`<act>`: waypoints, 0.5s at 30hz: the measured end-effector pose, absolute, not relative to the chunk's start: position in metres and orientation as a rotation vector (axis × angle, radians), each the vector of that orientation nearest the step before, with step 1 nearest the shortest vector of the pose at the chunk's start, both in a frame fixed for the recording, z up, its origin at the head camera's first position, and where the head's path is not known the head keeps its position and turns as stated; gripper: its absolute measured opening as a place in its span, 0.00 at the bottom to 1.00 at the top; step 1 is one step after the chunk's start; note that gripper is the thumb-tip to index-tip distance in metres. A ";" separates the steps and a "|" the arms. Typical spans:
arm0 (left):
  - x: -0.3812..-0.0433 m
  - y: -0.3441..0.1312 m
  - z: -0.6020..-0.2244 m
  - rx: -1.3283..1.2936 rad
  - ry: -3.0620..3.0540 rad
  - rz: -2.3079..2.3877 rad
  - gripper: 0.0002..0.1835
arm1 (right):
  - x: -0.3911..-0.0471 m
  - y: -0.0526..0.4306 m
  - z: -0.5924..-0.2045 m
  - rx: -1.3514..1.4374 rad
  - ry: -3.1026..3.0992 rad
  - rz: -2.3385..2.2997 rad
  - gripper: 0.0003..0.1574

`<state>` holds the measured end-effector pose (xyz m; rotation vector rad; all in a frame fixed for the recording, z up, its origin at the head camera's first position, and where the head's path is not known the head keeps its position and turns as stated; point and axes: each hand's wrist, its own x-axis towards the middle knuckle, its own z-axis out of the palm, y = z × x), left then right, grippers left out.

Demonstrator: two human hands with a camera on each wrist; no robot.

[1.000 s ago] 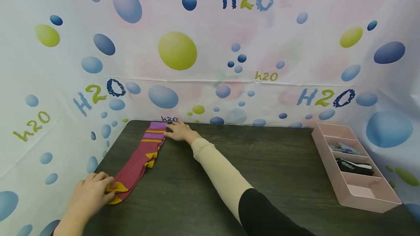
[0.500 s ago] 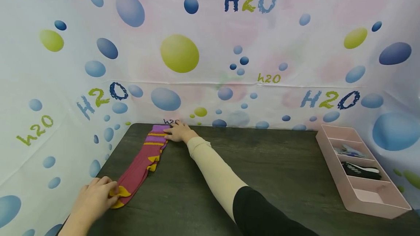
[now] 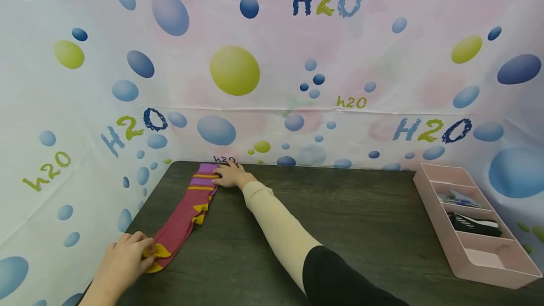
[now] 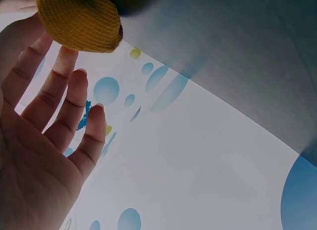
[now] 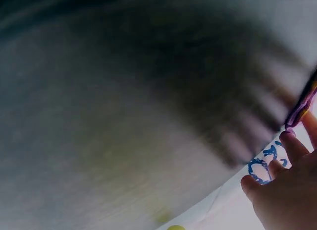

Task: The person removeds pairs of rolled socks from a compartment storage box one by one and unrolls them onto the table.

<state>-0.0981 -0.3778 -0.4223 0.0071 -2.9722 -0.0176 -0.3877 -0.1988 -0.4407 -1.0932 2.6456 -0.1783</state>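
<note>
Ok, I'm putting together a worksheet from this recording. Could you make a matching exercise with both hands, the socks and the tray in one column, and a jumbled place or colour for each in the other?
Column one
1. left hand
2. right hand
3. socks
4. tray

Column two
A. at the purple-and-yellow striped cuffs
B. pale pink
C. at the yellow toes
D. mostly dark red, with yellow and purple parts

Right pairs: 1-C, 2-A, 3-D, 4-B
</note>
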 end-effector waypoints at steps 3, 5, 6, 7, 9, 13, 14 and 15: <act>-0.097 -0.377 -0.420 0.019 -2.979 -0.017 0.12 | -0.386 -0.201 -0.442 -1.129 2.688 -0.096 0.36; -0.096 -0.377 -0.419 0.023 -2.981 -0.018 0.12 | -0.386 -0.203 -0.442 -1.162 2.714 -0.043 0.37; -0.096 -0.377 -0.418 0.022 -2.975 -0.016 0.12 | -0.385 -0.203 -0.442 -1.180 2.727 -0.030 0.38; -0.095 -0.377 -0.419 0.020 -2.969 -0.018 0.12 | -0.385 -0.204 -0.443 -1.194 2.737 -0.020 0.38; -0.094 -0.377 -0.419 0.008 -2.945 -0.023 0.12 | -0.385 -0.205 -0.443 -1.222 2.759 -0.009 0.39; -0.095 -0.380 -0.421 -0.031 -2.871 -0.014 0.12 | -0.386 -0.206 -0.438 -1.299 2.825 0.029 0.39; -0.096 -0.380 -0.421 -0.041 -2.849 -0.011 0.12 | -0.386 -0.206 -0.437 -1.315 2.839 0.051 0.39; -0.096 -0.381 -0.422 -0.046 -2.831 -0.008 0.12 | -0.385 -0.206 -0.435 -1.330 2.853 0.079 0.39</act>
